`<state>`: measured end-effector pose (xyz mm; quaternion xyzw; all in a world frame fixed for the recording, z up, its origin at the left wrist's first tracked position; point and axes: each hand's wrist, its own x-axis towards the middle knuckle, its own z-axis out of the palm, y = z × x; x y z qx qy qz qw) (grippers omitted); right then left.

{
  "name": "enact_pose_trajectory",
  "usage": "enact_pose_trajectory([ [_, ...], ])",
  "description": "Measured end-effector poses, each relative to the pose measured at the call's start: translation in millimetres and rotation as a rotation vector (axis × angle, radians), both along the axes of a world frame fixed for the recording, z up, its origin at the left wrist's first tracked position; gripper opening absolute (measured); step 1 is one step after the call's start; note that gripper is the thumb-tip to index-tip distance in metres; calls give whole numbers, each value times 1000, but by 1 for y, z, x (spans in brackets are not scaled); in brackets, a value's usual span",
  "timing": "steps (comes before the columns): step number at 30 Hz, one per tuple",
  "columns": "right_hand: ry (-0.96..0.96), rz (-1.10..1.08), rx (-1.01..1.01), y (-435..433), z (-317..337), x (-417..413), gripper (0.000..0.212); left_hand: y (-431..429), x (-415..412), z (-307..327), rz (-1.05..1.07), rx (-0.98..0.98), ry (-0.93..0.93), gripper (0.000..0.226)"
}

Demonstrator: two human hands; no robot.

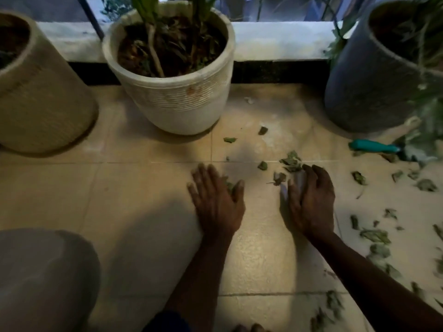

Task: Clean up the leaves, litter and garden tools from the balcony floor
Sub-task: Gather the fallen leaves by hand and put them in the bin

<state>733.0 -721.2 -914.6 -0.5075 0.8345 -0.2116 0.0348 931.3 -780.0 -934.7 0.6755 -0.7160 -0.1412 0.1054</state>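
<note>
Left hand lies flat on the tiled floor, fingers spread wide, with a green leaf pinned under it between thumb and forefinger. Right hand is near it, fingers bent over a pale scrap of litter and thumb against the scrap's near edge; a clump of leaves touches the fingertips, and more leaves are scattered over the tiles to the right. Teal-handled tool lies on the floor by the grey pot, well apart from both hands; white pot stands ahead of the left hand.
</note>
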Motion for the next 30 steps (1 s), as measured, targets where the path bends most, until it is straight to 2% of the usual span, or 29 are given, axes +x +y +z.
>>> enact_pose_trajectory([
  [2, 47, -5, 38, 1, -2, -7, 65, -8, -40, 4, -231, -8, 84, 93],
  [4, 49, -23, 109, 1, -7, -11, 72, -24, -59, 9, -375, -11, 182, 88],
  [7, 67, -38, 199, -3, -16, -18, 82, -70, -55, 8, -254, -75, 189, 82],
  [9, 83, 10, 226, -7, -17, -20, 82, -103, -42, 5, -208, 1, 182, 86],
  [10, 91, 56, 239, -8, -17, -20, 82, -111, -38, 2, -259, 44, 149, 88],
  [13, 125, 197, 296, -10, -16, -21, 83, -101, -37, -1, -624, 23, 59, 89],
  [16, 125, 231, 301, -10, -17, -21, 86, -74, -42, 5, -984, 60, 226, 90],
  [17, 129, 229, 300, -10, -16, -20, 87, -75, -45, 7, -1016, 59, 276, 91],
  [19, 127, 224, 296, -9, -16, -22, 88, -98, -58, 5, -938, -22, 249, 90],
  [21, 113, 224, 293, -9, -14, -23, 89, -135, -73, 3, -804, -66, 115, 92],
  [23, 95, 217, 275, -8, -13, -22, 90, -162, -82, 4, -775, -12, -37, 97],
  [25, 75, 207, 262, -9, -12, -21, 89, -162, -89, 8, -911, 18, -97, 97],
  [28, 80, 228, 272, -6, -14, -23, 87, -112, -78, 17, -1184, 89, 3, 92],
  [30, 97, 238, 281, -6, -14, -25, 83, -76, -62, 17, -1248, 140, 89, 94],
])
